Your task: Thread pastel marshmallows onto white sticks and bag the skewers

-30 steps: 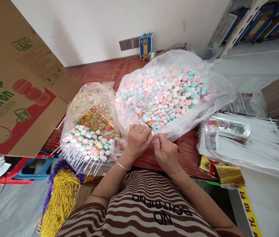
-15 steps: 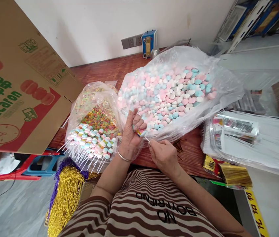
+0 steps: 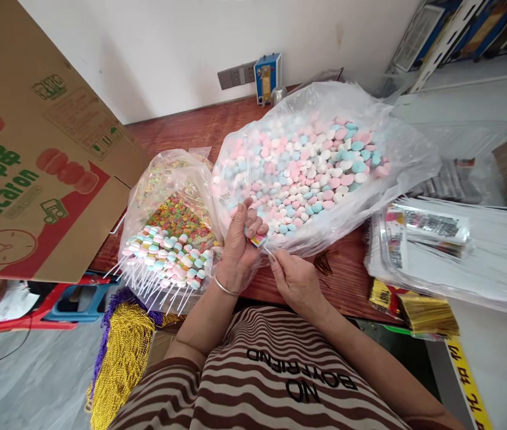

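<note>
My left hand (image 3: 239,242) is raised at the near edge of a big clear bag of pink, blue and white candies (image 3: 307,161), pinching a few candies (image 3: 257,239) between thumb and fingers. My right hand (image 3: 295,279) sits just below and right of it, gripping a thin white stick (image 3: 267,252) whose tip points into those candies. Left of my hands, a smaller clear bag (image 3: 168,197) holds colourful ring candies and a pile of finished candy skewers (image 3: 166,260) with white sticks fanning toward me.
A "Macaron" cardboard box (image 3: 33,161) leans at the left. Packs of white sticks and printed wrappers (image 3: 454,245) lie at the right, gold foil ties (image 3: 418,307) near the wooden table (image 3: 181,128) edge. Gold and purple beads (image 3: 119,352) hang below. Sockets and a blue device (image 3: 266,76) stand at the wall.
My left hand rose from the table edge and turned palm-in, holding the candies higher against the big bag. My right hand shifted slightly left and down with the stick.
</note>
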### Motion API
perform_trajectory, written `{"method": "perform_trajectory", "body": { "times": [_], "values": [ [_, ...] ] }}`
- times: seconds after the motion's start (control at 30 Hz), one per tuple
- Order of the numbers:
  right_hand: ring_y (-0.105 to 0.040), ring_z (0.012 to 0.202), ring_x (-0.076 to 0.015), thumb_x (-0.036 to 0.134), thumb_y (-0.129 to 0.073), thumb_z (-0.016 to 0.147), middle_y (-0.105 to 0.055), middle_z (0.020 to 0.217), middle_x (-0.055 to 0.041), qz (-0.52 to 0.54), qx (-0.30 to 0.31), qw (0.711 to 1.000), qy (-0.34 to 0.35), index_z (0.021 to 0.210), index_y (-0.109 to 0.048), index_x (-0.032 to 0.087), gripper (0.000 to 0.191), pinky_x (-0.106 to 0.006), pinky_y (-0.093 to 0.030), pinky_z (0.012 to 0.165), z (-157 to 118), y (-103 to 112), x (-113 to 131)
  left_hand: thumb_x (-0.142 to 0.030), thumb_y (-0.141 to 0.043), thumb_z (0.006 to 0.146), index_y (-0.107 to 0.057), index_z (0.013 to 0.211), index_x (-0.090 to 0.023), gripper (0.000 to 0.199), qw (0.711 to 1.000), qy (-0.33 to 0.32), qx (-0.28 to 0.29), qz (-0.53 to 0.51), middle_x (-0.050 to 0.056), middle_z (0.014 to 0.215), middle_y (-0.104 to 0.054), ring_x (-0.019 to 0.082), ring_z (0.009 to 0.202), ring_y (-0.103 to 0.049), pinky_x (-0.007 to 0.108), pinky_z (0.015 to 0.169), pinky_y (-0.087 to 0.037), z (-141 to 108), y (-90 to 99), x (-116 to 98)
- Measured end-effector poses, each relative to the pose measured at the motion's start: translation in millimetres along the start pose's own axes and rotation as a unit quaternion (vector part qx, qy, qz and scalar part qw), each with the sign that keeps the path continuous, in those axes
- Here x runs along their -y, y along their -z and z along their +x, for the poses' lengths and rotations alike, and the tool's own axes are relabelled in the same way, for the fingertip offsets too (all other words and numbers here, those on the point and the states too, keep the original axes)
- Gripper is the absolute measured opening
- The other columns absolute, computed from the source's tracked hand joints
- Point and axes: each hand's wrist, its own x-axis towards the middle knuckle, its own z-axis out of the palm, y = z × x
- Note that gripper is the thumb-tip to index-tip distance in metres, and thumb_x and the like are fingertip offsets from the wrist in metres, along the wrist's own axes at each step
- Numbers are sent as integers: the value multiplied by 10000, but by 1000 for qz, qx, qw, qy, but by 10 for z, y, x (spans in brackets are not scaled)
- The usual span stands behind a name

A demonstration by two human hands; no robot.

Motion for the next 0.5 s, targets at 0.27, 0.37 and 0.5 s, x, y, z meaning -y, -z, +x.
{"method": "perform_trajectory", "body": {
  "times": [0.27,0.37,0.5],
  "values": [
    [-521,559,-165,275,-360,1063,-654,648,-44,-80,-67,994,-22,864,-630,176,350,-296,-296,572,53,-94,-62,-422,-879,743,-661,990,-160,421,990,47,60,119,-35,708,-609,96,669,-611,245,748,-530,-182,96,376],
    [-519,536,-167,276,-384,1054,-634,614,-39,-72,-63,995,-14,779,-598,191,358,-302,-291,561,36,-49,-95,-386,-871,756,-665,1039,-156,419,990,48,73,111,-13,786,-649,129,768,-656,286,826,-546,-181,139,315],
    [-577,542,-160,273,-370,1062,-642,620,-17,-12,-12,999,-48,859,-607,185,325,-275,-321,554,2,1,-79,-323,-826,816,-666,1032,-168,311,994,20,56,91,-43,724,-608,110,734,-642,315,884,-556,-112,133,186]
  ]
}}
